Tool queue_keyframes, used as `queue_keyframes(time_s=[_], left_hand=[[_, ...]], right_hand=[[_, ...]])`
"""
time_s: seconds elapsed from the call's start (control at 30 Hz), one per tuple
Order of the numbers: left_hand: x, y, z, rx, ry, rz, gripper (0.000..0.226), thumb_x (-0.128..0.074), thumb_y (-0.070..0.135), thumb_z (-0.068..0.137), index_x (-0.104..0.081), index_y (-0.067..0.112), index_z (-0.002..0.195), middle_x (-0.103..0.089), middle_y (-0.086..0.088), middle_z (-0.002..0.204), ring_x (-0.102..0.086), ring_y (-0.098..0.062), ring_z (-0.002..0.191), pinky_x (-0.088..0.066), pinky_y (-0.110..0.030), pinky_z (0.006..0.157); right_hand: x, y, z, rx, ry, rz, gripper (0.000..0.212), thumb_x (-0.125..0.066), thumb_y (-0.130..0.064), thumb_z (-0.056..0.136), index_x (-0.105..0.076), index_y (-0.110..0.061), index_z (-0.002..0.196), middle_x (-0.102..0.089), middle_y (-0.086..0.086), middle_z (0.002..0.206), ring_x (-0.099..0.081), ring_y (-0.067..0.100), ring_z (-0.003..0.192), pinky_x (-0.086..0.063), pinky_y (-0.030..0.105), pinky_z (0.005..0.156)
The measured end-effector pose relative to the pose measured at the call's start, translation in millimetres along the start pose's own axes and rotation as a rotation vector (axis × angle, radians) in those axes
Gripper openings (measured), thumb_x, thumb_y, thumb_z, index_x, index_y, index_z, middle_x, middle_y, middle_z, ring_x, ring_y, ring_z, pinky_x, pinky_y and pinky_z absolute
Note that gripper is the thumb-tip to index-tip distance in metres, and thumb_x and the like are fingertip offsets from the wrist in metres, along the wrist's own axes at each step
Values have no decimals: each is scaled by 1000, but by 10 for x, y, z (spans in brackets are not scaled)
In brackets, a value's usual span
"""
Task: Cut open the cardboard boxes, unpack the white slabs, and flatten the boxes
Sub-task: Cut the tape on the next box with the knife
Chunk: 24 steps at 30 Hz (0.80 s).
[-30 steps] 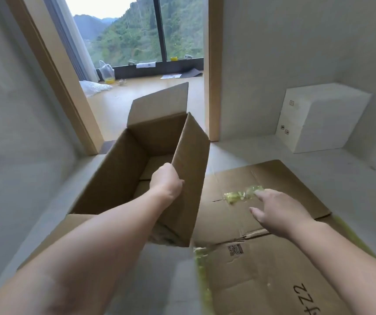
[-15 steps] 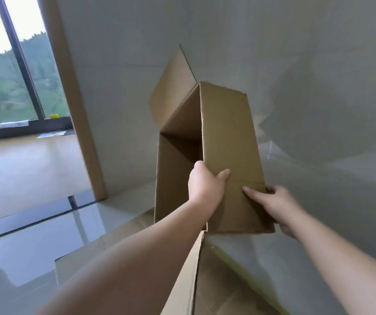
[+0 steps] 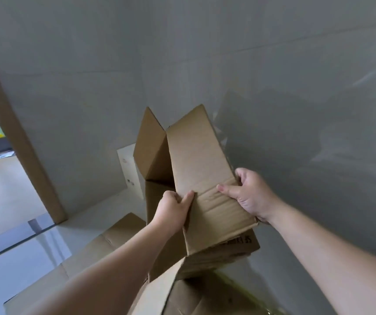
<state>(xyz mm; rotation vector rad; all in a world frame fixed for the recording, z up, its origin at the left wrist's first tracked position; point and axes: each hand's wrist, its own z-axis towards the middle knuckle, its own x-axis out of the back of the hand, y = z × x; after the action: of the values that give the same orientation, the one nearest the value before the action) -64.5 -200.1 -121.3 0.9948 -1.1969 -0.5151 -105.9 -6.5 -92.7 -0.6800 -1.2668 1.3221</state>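
While lifted above flattened cardboard [image 3: 114, 237], the box [image 3: 196, 155] is half collapsed. Left hand [image 3: 173, 212] and right hand [image 3: 250, 194] each grip one flap edge.

Box [image 3: 196, 160] held up mid-frame, both hands on it: left hand [image 3: 173, 211] grips the near-left edge, right hand [image 3: 250, 194] the right edge. Wall [image 3: 273, 64] close behind and to the right, little room there. White slabs [image 3: 126, 167] just behind the box, against the wall. Flat cardboard [image 3: 114, 242] covers the floor below. Open floor [image 3: 7, 201] left, toward the door frame [image 3: 21, 142].
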Motion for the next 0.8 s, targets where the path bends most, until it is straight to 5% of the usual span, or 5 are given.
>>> queue_keyframes(time_s=[0.23, 0.37, 0.53, 0.67, 0.8], left_hand=[[600, 1090, 236, -1032, 5, 1215, 98, -56, 1, 71, -4, 24, 151, -2, -2, 160, 4, -17, 146, 9, -38, 115], [651, 1633, 257, -761, -425, 1665, 50, -73, 34, 77, -56, 25, 123, -60, 5, 107, -53, -18, 96, -43, -30, 75], [891, 1412, 323, -868, -380, 1636, 22, -65, 37, 85, -60, 22, 100, -53, 12, 78, -52, -17, 83, -28, -25, 56], [969, 1341, 507, -939, -261, 1465, 15, -61, 24, 90, -59, 20, 104, -44, 18, 74, -48, -9, 69, -32, -26, 58], [889, 1315, 537, -953, -213, 1428, 14, -56, 11, 89, -58, 21, 98, -61, 13, 87, -59, -13, 78, -48, -33, 64]], right_hand=[[-167, -367, 3, 233, -64, -197, 49, -75, -12, 78, -31, -21, 59, -32, -15, 44, -31, 2, 42, -29, 15, 45], [-285, -413, -136, 233, -117, -235, 43, -71, -23, 84, -36, -17, 59, -35, -12, 50, -33, 2, 45, -29, 15, 48], [21, 20, -506, -193, -180, 327, 79, -71, -81, 46, -65, -25, 101, -71, -10, 98, -62, 2, 91, -47, 27, 88], [-126, 431, -780, -452, -501, -183, 131, -72, -85, 40, -28, -23, 147, -36, -7, 150, -38, 16, 135, -34, 38, 110], [-287, 615, -588, -510, -194, -597, 87, -73, -51, 76, -37, -11, 144, -47, 8, 143, -50, 25, 125, -44, 31, 98]])
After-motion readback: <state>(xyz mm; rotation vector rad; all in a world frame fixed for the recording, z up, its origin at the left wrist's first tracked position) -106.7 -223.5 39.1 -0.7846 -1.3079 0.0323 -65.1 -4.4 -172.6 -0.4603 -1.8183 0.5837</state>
